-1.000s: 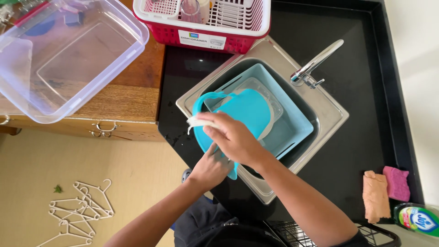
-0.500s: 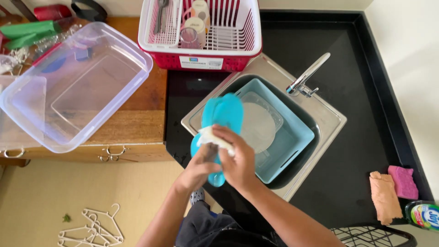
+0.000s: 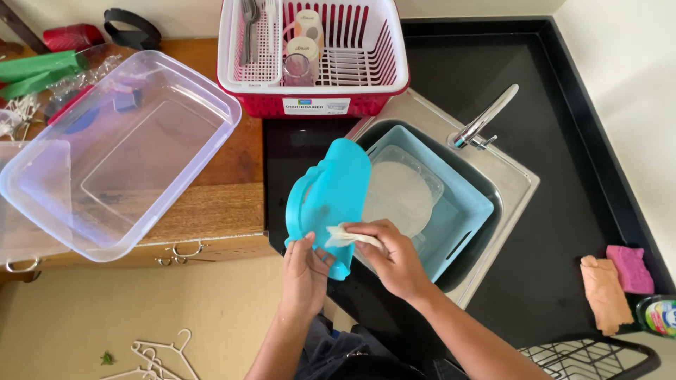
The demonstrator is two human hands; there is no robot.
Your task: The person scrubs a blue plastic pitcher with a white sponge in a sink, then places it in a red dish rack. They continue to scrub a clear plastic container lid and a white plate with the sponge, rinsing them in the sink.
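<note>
Head view — my left hand clamps the light, stiff, slippery turquoise lid by its edge; my right hand pinches a white cloth.

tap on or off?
Looks off. No stream shows below the faucet spout over the light blue tub in the sink; a thin trickle can't be ruled out.

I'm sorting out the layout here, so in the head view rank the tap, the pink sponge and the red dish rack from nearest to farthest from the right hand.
From the right hand:
1. Tap, up and to the right, at the sink's back edge.
2. Red dish rack, straight above, at the counter's far end.
3. Pink sponge, far right on the black counter.
</note>
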